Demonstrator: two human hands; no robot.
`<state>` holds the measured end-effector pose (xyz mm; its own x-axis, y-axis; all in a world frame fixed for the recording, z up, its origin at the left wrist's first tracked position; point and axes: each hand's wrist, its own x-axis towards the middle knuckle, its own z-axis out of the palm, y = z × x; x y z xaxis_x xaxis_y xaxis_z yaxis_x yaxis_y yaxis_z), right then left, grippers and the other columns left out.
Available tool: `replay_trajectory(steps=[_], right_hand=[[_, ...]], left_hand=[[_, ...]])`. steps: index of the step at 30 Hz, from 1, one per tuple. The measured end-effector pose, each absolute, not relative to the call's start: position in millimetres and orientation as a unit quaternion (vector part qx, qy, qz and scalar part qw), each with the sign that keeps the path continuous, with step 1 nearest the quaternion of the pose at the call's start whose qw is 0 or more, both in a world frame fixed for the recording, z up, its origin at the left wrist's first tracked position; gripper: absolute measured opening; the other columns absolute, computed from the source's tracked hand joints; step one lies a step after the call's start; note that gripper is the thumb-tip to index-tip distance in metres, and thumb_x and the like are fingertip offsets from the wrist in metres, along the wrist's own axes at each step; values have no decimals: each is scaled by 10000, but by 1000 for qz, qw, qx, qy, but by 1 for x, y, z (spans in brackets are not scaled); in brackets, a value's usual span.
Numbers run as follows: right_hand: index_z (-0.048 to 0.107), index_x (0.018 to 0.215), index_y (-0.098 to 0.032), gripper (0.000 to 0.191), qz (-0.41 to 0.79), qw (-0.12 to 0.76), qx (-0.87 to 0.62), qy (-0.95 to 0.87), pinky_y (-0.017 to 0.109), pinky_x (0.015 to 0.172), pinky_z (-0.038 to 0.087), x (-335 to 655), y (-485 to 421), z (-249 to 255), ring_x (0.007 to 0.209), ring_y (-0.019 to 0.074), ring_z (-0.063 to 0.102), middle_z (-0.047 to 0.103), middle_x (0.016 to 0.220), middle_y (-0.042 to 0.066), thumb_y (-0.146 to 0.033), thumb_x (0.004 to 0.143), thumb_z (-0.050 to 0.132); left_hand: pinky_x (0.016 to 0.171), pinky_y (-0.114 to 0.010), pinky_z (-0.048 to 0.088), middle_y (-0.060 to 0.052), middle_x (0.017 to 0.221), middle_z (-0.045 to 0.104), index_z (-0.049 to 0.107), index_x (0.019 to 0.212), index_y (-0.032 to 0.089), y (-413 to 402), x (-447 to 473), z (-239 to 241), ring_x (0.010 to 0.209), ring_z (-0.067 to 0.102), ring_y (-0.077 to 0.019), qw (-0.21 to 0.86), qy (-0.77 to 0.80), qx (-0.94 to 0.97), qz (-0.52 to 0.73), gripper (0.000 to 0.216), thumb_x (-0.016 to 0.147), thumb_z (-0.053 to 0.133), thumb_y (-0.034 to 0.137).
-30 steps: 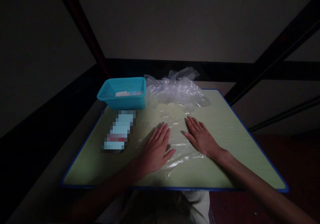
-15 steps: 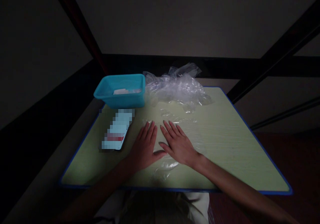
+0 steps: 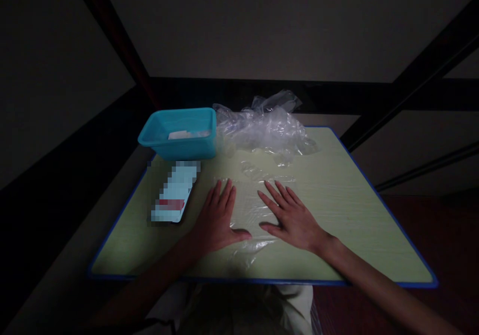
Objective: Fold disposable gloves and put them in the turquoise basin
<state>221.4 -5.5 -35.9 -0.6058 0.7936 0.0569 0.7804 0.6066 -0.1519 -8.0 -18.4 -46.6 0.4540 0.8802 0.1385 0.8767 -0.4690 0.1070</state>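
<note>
A clear plastic bag [image 3: 249, 210] lies spread flat on the pale green table [image 3: 359, 235], its outline hard to make out in places. My left hand [image 3: 217, 220] rests palm down on the left part of the bag, fingers stretched forward and thumb pointing right. On the right part lies my right hand [image 3: 294, 218], also palm down, with its fingers spread. Neither hand holds anything. Between the two hands the film shows creases and shiny glints.
A heap of crumpled clear plastic bags [image 3: 269, 128] sits at the table's back edge. Left of it stands a turquoise basket [image 3: 183, 148] with something white inside. A phone-like flat object [image 3: 177, 190], its face blurred out, lies in front of the basket. Blue trim edges the table.
My right hand has slid to the right across the plastic and its fingers have spread, widening the gap between the hands. My left hand has stayed nearly in place.
</note>
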Motion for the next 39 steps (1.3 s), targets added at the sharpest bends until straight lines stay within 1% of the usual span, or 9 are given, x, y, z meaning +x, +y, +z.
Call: replay_trajectory(steps=[9, 13, 17, 21, 26, 30, 34, 37, 39], right_hand=[[321, 1412, -208, 700, 42, 53, -467, -882, 512, 1087, 211, 257, -15, -37, 1379, 308, 138, 205, 1504, 107, -625, 852, 368], [219, 1447, -217, 671, 93, 83, -459, -879, 527, 1077, 240, 269, -12, -30, 1377, 293, 151, 186, 1508, 105, -575, 890, 327], [175, 1460, -211, 608, 138, 144, -467, -862, 477, 1095, 261, 271, 0, -15, 1365, 253, 219, 266, 1489, 88, -467, 928, 319], [263, 1436, -182, 582, 153, 190, -475, -845, 483, 1088, 289, 264, 18, -4, 1334, 259, 308, 360, 1447, 97, -427, 917, 366], [404, 1363, -143, 526, 159, 224, -488, -828, 491, 1056, 333, 257, 40, -7, 1275, 286, 410, 455, 1379, 137, -389, 898, 404], [490, 1285, -140, 457, 169, 246, -485, -822, 479, 1013, 380, 253, 51, -15, 1195, 294, 501, 532, 1306, 152, -351, 885, 428], [542, 1206, -124, 405, 173, 258, -481, -820, 453, 939, 439, 251, 50, -18, 1094, 284, 570, 599, 1202, 166, -344, 887, 423], [558, 1166, -144, 364, 173, 272, -480, -816, 437, 907, 450, 254, 47, -17, 1057, 272, 579, 625, 1143, 146, -335, 881, 435], [576, 1120, -150, 326, 173, 283, -482, -811, 426, 890, 451, 258, 46, -17, 1027, 267, 582, 636, 1098, 136, -315, 865, 459]], left_hand=[[1066, -557, 213, -258, 1467, 223, 294, 1369, -2, -6, -9, -34, 1357, 120, -436, 39, 518, 854, 28, 1093, 596, 627, 697], [1073, -562, 185, -262, 1469, 208, 258, 1383, 9, -6, -7, -24, 1366, 102, -417, 39, 495, 868, 25, 1076, 629, 603, 693], [1114, -469, 162, -210, 1487, 203, 261, 1385, 46, -22, 3, -21, 1391, 95, -323, 29, 434, 899, 58, 841, 788, 536, 571], [1118, -378, 190, -184, 1484, 233, 296, 1375, 53, -35, 14, -24, 1389, 158, -266, 56, 364, 929, 30, 715, 838, 542, 457], [1119, -424, 157, -153, 1501, 203, 315, 1385, 121, -35, 15, -24, 1388, 155, -288, 88, 344, 935, 5, 739, 802, 573, 494], [1119, -458, 126, -181, 1501, 178, 299, 1397, 106, -35, 14, -24, 1390, 119, -320, 113, 338, 934, 7, 867, 741, 582, 597], [1098, -543, 92, -193, 1507, 129, 273, 1415, 147, -35, 11, -23, 1382, 76, -379, 138, 325, 935, 14, 970, 675, 547, 711], [1092, -566, 75, -194, 1512, 96, 244, 1424, 152, -25, 8, -19, 1384, 66, -377, 148, 321, 934, 44, 974, 679, 561, 693], [1103, -531, 114, -177, 1515, 125, 261, 1415, 163, -7, 8, -16, 1390, 91, -346, 159, 350, 918, 97, 894, 715, 609, 597]])
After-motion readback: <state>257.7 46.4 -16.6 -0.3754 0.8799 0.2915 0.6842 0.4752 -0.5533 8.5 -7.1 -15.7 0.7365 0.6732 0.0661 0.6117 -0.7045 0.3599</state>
